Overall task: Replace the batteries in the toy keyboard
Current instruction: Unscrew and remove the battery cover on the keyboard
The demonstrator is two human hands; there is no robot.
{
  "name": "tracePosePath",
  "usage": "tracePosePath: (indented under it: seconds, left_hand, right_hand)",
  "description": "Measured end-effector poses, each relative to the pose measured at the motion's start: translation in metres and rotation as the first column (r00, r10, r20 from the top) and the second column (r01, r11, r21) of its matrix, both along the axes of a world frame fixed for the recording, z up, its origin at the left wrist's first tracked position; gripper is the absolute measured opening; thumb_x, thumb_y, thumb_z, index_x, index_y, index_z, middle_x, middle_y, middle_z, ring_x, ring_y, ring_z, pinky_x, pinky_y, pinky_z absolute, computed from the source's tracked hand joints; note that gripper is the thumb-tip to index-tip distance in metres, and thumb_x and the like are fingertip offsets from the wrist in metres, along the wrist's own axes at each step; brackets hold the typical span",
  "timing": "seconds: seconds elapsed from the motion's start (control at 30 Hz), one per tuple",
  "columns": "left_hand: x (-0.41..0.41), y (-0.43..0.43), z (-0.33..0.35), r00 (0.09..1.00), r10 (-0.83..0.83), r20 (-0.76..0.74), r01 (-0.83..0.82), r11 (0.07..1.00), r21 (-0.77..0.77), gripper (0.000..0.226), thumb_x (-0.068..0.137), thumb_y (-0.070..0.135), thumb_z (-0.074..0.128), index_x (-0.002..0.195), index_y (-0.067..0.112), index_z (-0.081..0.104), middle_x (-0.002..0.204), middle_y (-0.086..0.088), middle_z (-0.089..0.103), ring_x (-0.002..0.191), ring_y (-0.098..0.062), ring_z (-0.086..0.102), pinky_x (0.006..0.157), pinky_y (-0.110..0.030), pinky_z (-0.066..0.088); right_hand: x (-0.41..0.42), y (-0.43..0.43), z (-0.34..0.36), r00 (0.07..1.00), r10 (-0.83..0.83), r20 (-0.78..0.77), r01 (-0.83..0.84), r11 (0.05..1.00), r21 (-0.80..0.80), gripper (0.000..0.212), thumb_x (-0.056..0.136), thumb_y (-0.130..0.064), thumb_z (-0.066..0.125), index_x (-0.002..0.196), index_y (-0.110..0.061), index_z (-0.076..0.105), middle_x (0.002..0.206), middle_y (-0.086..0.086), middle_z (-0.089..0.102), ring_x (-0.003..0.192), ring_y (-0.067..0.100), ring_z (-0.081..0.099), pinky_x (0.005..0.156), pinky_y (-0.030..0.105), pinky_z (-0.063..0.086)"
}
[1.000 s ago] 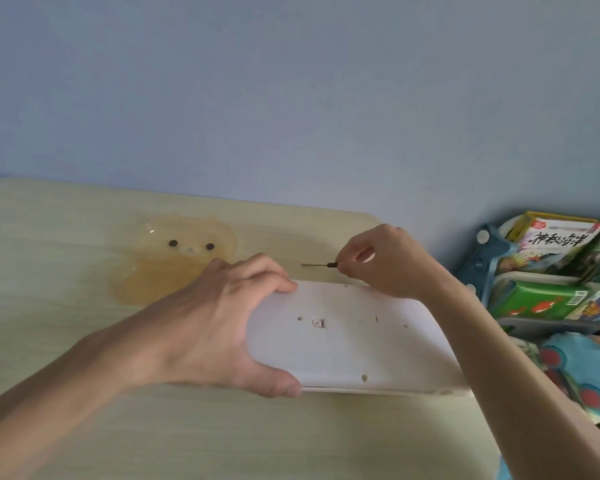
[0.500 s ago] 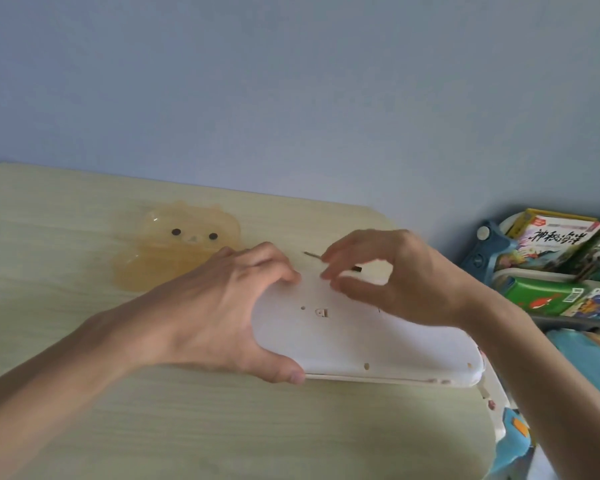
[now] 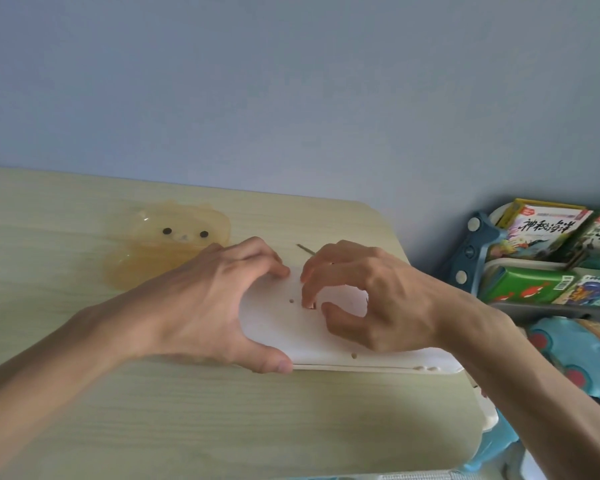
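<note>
The toy keyboard (image 3: 274,320) lies face down on the table, its plain white back up. My left hand (image 3: 205,306) grips its left end, thumb on the near edge and fingers over the far edge. My right hand (image 3: 378,299) hovers over the middle of the back with curled fingers; its index fingertip touches a small latch (image 3: 310,306) and the thumb sits just beside it. A thin screwdriver (image 3: 305,249) lies on the table behind the keyboard, mostly hidden by my right hand. No batteries are visible.
A translucent yellow bear-shaped dish (image 3: 174,251) sits on the wooden table (image 3: 222,427) behind my left hand. Right of the table's edge stand a blue rack of books (image 3: 548,258) and a blue toy (image 3: 575,362).
My right hand let go of the screwdriver, which now lies behind the keyboard, and moved down onto the keyboard's back at the latch. My left hand kept its grip.
</note>
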State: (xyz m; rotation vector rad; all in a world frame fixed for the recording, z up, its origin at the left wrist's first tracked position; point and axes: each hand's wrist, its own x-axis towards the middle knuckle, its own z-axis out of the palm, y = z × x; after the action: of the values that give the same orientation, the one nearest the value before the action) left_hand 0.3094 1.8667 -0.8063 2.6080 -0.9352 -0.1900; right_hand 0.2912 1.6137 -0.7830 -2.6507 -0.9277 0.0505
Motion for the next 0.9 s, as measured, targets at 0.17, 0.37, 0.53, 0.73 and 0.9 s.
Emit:
tracePosePath:
  seconds: [0.17, 0.37, 0.53, 0.73, 0.9]
  left_hand:
    - [0.000, -0.001, 0.001, 1.000, -0.005, -0.001, 0.005, 1.000, 0.004, 0.110, 0.052, 0.096, 0.070, 0.146, 0.046, 0.043, 0.135, 0.040, 0.034, 0.129, -0.002, 0.047, 0.103, -0.031, 0.050]
    - [0.002, 0.000, 0.000, 1.000, -0.003, 0.017, 0.003, 1.000, 0.007, 0.107, 0.052, 0.093, 0.072, 0.143, 0.046, 0.043, 0.133, 0.038, 0.036, 0.125, -0.004, 0.048, 0.100, -0.032, 0.051]
    - [0.003, 0.000, -0.002, 1.000, -0.002, 0.020, 0.002, 1.000, 0.003, 0.111, 0.051, 0.096, 0.069, 0.146, 0.044, 0.043, 0.136, 0.038, 0.036, 0.128, -0.004, 0.047, 0.103, -0.033, 0.050]
    - [0.001, 0.002, -0.003, 1.000, -0.006, 0.009, 0.006, 1.000, -0.009, 0.110, 0.050, 0.098, 0.067, 0.145, 0.050, 0.041, 0.142, 0.042, 0.031, 0.134, 0.002, 0.043, 0.108, -0.030, 0.047]
    - [-0.001, 0.001, -0.001, 1.000, -0.015, 0.014, 0.015, 1.000, 0.001, 0.114, 0.051, 0.098, 0.067, 0.149, 0.047, 0.039, 0.142, 0.043, 0.029, 0.134, 0.002, 0.041, 0.111, -0.027, 0.043]
  right_hand:
    - [0.002, 0.007, -0.005, 0.999, 0.030, 0.035, -0.028, 0.998, -0.060, 0.021, 0.086, -0.035, 0.051, 0.098, -0.031, 0.067, 0.116, -0.012, 0.058, 0.103, 0.018, 0.055, 0.092, 0.038, 0.048]
    - [0.002, 0.006, -0.003, 0.998, 0.049, 0.033, -0.049, 0.999, -0.004, 0.016, 0.085, -0.027, 0.062, 0.100, -0.028, 0.055, 0.101, -0.015, 0.054, 0.095, 0.016, 0.053, 0.085, 0.034, 0.047]
    - [-0.001, -0.015, 0.002, 0.999, -0.015, -0.047, 0.018, 0.998, 0.062, 0.038, 0.087, -0.014, 0.072, 0.119, -0.030, 0.059, 0.106, -0.013, 0.068, 0.099, 0.014, 0.062, 0.088, 0.030, 0.051]
    - [0.015, -0.039, 0.017, 0.973, -0.178, -0.145, 0.225, 0.862, 0.454, 0.046, 0.088, -0.013, 0.083, 0.129, -0.019, 0.064, 0.119, -0.001, 0.076, 0.106, 0.017, 0.076, 0.098, 0.034, 0.061]
    - [0.048, -0.058, 0.002, 0.910, -0.406, -0.083, 0.408, 0.843, 0.350, 0.034, 0.087, -0.019, 0.084, 0.119, -0.025, 0.075, 0.110, -0.013, 0.077, 0.100, 0.008, 0.074, 0.098, 0.035, 0.059]
